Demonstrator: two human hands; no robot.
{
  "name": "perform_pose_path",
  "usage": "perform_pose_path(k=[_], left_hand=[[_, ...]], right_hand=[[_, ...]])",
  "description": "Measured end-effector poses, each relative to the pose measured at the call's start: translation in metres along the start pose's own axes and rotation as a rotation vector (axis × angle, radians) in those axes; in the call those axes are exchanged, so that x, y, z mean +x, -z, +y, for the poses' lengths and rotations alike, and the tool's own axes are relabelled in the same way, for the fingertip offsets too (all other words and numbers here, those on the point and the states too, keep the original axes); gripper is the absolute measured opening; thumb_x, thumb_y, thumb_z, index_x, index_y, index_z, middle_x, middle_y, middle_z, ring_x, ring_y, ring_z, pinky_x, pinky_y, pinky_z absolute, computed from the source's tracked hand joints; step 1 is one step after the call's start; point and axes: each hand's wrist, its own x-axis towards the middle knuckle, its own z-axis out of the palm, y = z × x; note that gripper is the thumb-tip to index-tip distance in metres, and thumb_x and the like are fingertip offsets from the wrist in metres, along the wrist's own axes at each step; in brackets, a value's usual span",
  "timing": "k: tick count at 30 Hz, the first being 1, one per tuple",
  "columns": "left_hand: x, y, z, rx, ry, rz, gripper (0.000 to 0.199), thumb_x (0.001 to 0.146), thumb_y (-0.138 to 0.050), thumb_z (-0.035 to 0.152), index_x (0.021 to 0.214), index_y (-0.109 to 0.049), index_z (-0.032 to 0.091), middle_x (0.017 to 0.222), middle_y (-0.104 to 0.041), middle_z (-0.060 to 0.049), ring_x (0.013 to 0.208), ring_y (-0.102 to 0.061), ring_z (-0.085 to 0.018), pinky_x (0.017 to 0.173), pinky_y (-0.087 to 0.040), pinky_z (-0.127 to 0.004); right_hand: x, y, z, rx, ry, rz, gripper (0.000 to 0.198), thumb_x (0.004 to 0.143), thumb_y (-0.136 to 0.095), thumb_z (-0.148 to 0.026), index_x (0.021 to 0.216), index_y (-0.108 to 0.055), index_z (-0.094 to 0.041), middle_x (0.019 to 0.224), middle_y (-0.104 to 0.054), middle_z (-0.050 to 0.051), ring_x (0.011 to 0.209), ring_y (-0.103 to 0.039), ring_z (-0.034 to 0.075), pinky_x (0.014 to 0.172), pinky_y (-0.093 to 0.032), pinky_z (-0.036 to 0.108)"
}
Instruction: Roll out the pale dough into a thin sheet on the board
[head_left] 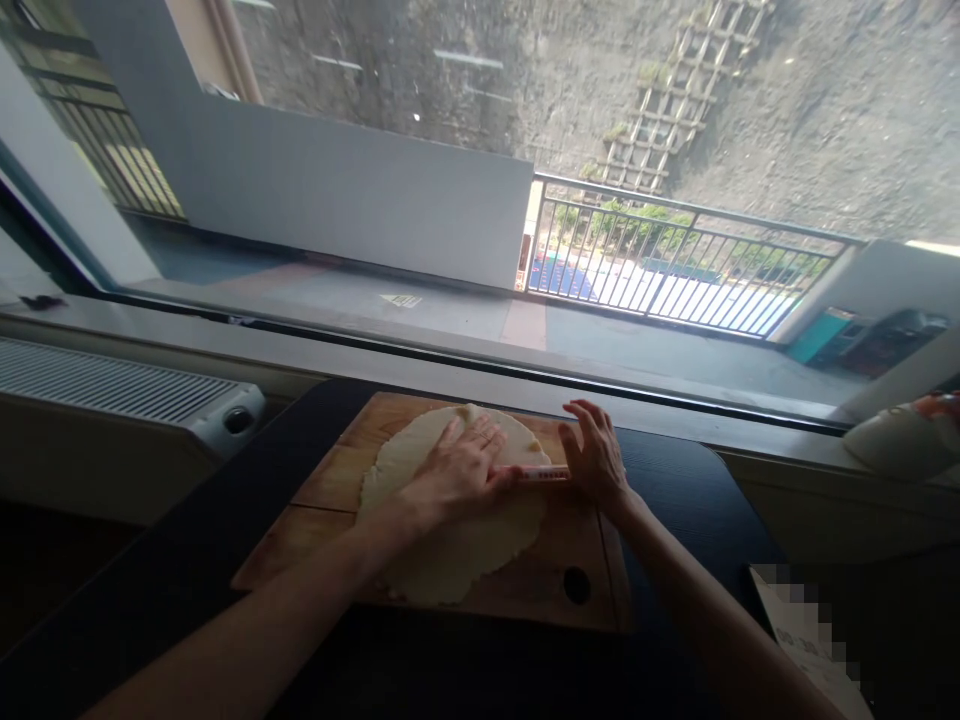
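Note:
A large, thin, pale sheet of dough, roughly round with ragged edges, lies on a wooden cutting board. Across its right part lies a slim white rod with red markings, its ends hidden by my hands. My left hand is flat over the dough, fingers stretched out, with its thumb side against the rod. At the rod's right end my right hand presses with its palm, fingers spread and raised. Neither hand is wrapped around the rod.
The board rests on a dark table against a windowsill. A white radiator stands at the left. On the right are a pale rounded object on the sill and a partly blurred printed sheet.

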Motion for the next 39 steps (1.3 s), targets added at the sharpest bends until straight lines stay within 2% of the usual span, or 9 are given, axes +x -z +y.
perform_pose_path(k=[4, 9, 12, 16, 19, 26, 29, 34, 39], left_hand=[[-0.009, 0.005, -0.001, -0.003, -0.19, -0.026, 0.064, 0.085, -0.037, 0.06, 0.138, -0.035, 0.024, 0.146, -0.036, -0.005, 0.138, -0.019, -0.024, 0.112, -0.007, -0.046], [0.049, 0.004, -0.027, -0.01, -0.203, -0.178, 0.06, 0.084, -0.035, 0.063, 0.131, -0.045, 0.027, 0.142, -0.042, -0.005, 0.136, -0.025, -0.024, 0.11, -0.015, -0.047], [0.051, 0.001, -0.027, 0.004, -0.103, -0.138, 0.053, 0.092, -0.019, 0.054, 0.126, -0.051, 0.028, 0.138, -0.047, -0.003, 0.135, -0.029, -0.022, 0.109, -0.018, -0.046], [0.011, -0.003, -0.015, -0.01, -0.084, -0.1, 0.056, 0.092, -0.019, 0.052, 0.139, -0.033, 0.025, 0.146, -0.035, -0.003, 0.137, -0.022, -0.02, 0.112, -0.01, -0.043], [0.011, -0.002, -0.014, -0.038, -0.095, -0.185, 0.059, 0.091, -0.02, 0.053, 0.143, -0.024, 0.026, 0.151, -0.025, -0.001, 0.14, -0.014, -0.019, 0.113, -0.003, -0.043], [0.103, -0.007, -0.026, -0.025, 0.173, -0.329, 0.058, 0.092, -0.013, 0.044, 0.14, -0.03, 0.017, 0.15, -0.025, -0.009, 0.139, -0.018, -0.023, 0.109, -0.014, -0.054], [0.085, -0.007, -0.024, -0.035, 0.169, -0.328, 0.06, 0.092, -0.013, 0.049, 0.14, -0.031, 0.017, 0.149, -0.027, -0.009, 0.138, -0.02, -0.024, 0.109, -0.014, -0.054], [0.04, -0.006, -0.018, -0.057, -0.034, -0.249, 0.067, 0.089, -0.02, 0.058, 0.142, -0.027, 0.018, 0.15, -0.025, -0.009, 0.139, -0.016, -0.021, 0.112, -0.008, -0.047], [0.106, -0.018, -0.031, 0.01, 0.125, -0.209, 0.058, 0.092, -0.016, 0.046, 0.138, -0.035, 0.015, 0.149, -0.028, -0.01, 0.139, -0.017, -0.022, 0.111, -0.008, -0.05]], right_hand=[[-0.031, 0.011, 0.002, -0.079, 0.124, -0.217, 0.052, 0.09, -0.035, -0.053, 0.131, -0.043, -0.022, 0.137, -0.042, 0.007, 0.134, -0.023, 0.025, 0.105, -0.025, 0.039], [0.034, -0.009, 0.012, -0.14, -0.165, -0.234, 0.044, 0.093, -0.03, -0.044, 0.121, -0.053, -0.02, 0.126, -0.052, 0.01, 0.123, -0.038, 0.026, 0.099, -0.03, 0.042], [0.051, -0.013, 0.012, -0.154, -0.256, -0.17, 0.042, 0.095, -0.025, -0.038, 0.115, -0.056, -0.017, 0.119, -0.055, 0.012, 0.115, -0.044, 0.025, 0.095, -0.032, 0.041], [0.003, -0.002, 0.0, -0.108, -0.005, -0.111, 0.044, 0.093, -0.03, -0.046, 0.122, -0.051, -0.02, 0.127, -0.051, 0.009, 0.124, -0.035, 0.023, 0.102, -0.025, 0.038], [-0.015, 0.004, -0.002, -0.093, 0.135, -0.186, 0.05, 0.089, -0.036, -0.055, 0.124, -0.049, -0.022, 0.13, -0.049, 0.008, 0.13, -0.026, 0.025, 0.105, -0.02, 0.04], [0.071, -0.017, 0.025, -0.176, -0.28, -0.269, 0.045, 0.095, -0.022, -0.042, 0.109, -0.058, -0.019, 0.12, -0.054, 0.012, 0.118, -0.039, 0.026, 0.096, -0.03, 0.041], [0.053, -0.014, 0.02, -0.155, -0.26, -0.306, 0.044, 0.094, -0.024, -0.045, 0.112, -0.056, -0.021, 0.12, -0.054, 0.011, 0.116, -0.042, 0.025, 0.093, -0.034, 0.04], [-0.003, -0.005, 0.013, -0.143, -0.087, -0.299, 0.044, 0.094, -0.022, -0.047, 0.112, -0.056, -0.026, 0.132, -0.046, 0.007, 0.129, -0.029, 0.025, 0.101, -0.025, 0.044], [0.06, -0.022, 0.035, -0.127, -0.31, -0.371, 0.044, 0.093, -0.024, -0.042, 0.118, -0.054, -0.021, 0.136, -0.042, 0.012, 0.128, -0.031, 0.027, 0.1, -0.027, 0.046]])
